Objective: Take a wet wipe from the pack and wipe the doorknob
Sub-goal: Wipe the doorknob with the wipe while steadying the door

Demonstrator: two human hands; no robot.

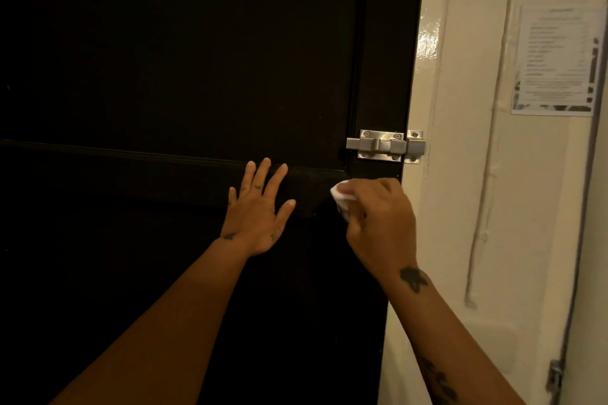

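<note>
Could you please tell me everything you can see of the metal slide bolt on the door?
The slide bolt is a brushed, silvery metal latch screwed near the right edge of the dark door, with a smaller keeper plate on the cream frame beside it. Its flat bar lies horizontal and appears to run across into the keeper. Screw heads show at the corners. Nothing touches it; the right hand, holding a white wipe, is just below.

Dark door point(164, 59), steel slide bolt point(385, 145) screwed on near its right edge.
</note>
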